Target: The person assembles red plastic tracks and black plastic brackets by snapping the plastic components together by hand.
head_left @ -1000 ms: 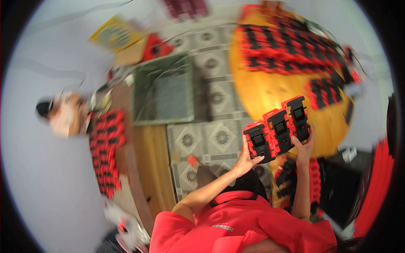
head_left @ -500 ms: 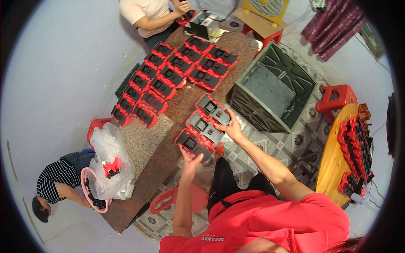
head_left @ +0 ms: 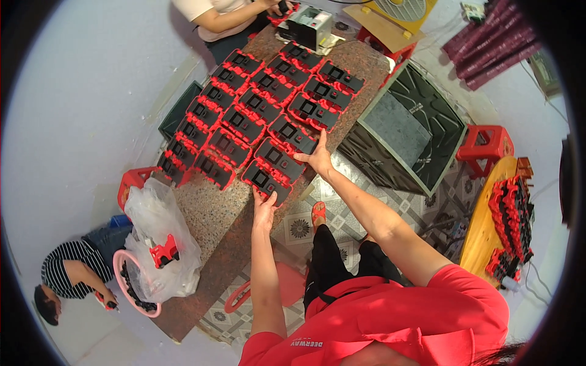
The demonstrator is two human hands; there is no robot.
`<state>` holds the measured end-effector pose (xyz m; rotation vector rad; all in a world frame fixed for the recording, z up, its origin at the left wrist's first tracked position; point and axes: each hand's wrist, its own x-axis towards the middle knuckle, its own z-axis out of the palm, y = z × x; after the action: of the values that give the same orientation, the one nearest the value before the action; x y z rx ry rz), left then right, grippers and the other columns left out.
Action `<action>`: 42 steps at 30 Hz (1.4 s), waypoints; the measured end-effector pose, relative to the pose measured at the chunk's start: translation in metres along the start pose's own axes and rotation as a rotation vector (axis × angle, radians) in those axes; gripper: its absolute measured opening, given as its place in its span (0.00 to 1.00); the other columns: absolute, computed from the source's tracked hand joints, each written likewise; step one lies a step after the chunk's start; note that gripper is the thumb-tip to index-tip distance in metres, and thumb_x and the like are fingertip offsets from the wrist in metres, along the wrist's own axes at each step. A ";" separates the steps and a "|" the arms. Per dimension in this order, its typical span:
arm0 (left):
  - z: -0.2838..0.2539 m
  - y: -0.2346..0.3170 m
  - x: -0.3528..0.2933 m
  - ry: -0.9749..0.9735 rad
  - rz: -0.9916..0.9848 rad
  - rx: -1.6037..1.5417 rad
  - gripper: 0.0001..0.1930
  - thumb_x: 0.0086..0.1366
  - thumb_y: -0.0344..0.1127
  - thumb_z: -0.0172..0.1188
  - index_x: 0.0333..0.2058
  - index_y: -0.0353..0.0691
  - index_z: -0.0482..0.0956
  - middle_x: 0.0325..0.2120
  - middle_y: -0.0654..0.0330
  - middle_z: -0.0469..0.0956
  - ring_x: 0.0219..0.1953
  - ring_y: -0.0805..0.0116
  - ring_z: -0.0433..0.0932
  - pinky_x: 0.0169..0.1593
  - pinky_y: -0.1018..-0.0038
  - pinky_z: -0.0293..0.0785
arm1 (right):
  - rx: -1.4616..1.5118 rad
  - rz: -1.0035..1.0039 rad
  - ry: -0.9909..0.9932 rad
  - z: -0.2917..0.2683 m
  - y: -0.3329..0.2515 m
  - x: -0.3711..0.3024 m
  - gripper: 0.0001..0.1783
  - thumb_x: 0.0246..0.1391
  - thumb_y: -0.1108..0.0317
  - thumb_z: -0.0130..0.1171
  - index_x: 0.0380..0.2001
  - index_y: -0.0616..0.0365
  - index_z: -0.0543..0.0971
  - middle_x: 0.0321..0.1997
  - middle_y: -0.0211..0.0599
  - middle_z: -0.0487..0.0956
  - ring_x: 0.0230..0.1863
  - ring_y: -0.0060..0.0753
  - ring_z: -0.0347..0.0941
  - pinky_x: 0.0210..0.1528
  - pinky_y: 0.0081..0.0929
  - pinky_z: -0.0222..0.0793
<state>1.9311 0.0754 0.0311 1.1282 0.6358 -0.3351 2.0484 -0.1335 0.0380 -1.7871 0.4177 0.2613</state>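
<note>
At eleven o'clock from the red shirt [head_left: 390,311], three joined red-and-black parts [head_left: 278,160] are being grasped by the left hand's [head_left: 264,211] fingers at six o'clock and the right hand's [head_left: 317,158] at three.

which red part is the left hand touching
The nearest part in the rightmost row on the stone table: the left hand touches its lower edge; the right hand is by the next two.

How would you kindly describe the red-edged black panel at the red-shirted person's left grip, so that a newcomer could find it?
Start at the large speckled table left of the green crate. Among its red-edged black panels, follow the right-hand row to its lowest end in view. That end panel alone is touched by the left grip.
</note>
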 end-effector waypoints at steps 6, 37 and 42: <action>0.015 -0.012 -0.005 0.217 0.020 -0.155 0.47 0.64 0.45 0.62 0.70 0.55 0.34 0.67 0.54 0.51 0.64 0.51 0.60 0.56 0.53 0.72 | 0.043 -0.073 -0.061 -0.047 0.031 -0.021 0.66 0.36 0.57 0.77 0.69 0.64 0.44 0.63 0.59 0.66 0.65 0.46 0.63 0.65 0.33 0.59; 0.795 -0.585 -0.487 -1.221 -0.342 1.027 0.67 0.52 0.57 0.70 0.66 0.56 0.16 0.65 0.51 0.53 0.60 0.52 0.62 0.54 0.43 0.67 | 0.449 0.353 1.607 -0.943 0.438 -0.619 0.73 0.32 0.47 0.78 0.71 0.52 0.37 0.74 0.59 0.33 0.76 0.53 0.24 0.72 0.46 0.40; 0.821 -0.610 -0.484 -1.107 -0.401 1.038 0.68 0.53 0.46 0.73 0.65 0.63 0.14 0.65 0.51 0.54 0.63 0.48 0.60 0.54 0.36 0.63 | 0.610 0.239 1.150 -0.959 0.437 -0.616 0.63 0.37 0.60 0.77 0.71 0.47 0.47 0.64 0.45 0.65 0.62 0.43 0.65 0.55 0.48 0.69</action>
<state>1.4643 -0.9520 0.1175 1.5121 -0.4010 -1.6220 1.2662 -1.0660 0.1347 -1.1172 1.3545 -0.7163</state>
